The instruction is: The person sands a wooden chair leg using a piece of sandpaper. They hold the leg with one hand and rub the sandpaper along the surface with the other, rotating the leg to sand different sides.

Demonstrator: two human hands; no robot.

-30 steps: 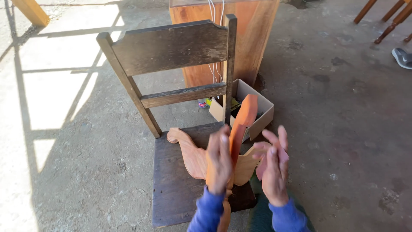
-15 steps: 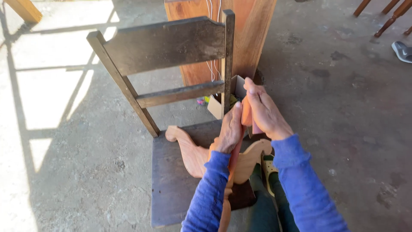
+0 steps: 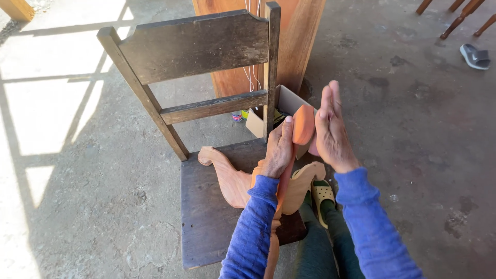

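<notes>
Steadying a long reddish-orange wooden slat (image 3: 303,124) upright above the dark weathered wooden chair (image 3: 206,206), the left hand (image 3: 279,150) has its grip wrapped around it while the right hand (image 3: 330,132) lies flat, fingers spread, against its far side, apparently mid-rubbing.

grey sandal (image 3: 475,56), cardboard box (image 3: 281,111), perhaps chair legs (image 3: 457,15)

the chair (image 3: 206,206) is dark, weathered brown. the carved wooden piece (image 3: 232,178) on it is pale tan; the upright wooden slat (image 3: 303,124) is reddish orange. sleeves (image 3: 253,227) are blue, the shoe (image 3: 323,196) yellow-green, the floor (image 3: 413,144) grey, stained; the cardboard box (image 3: 287,103) seems brown.
</notes>
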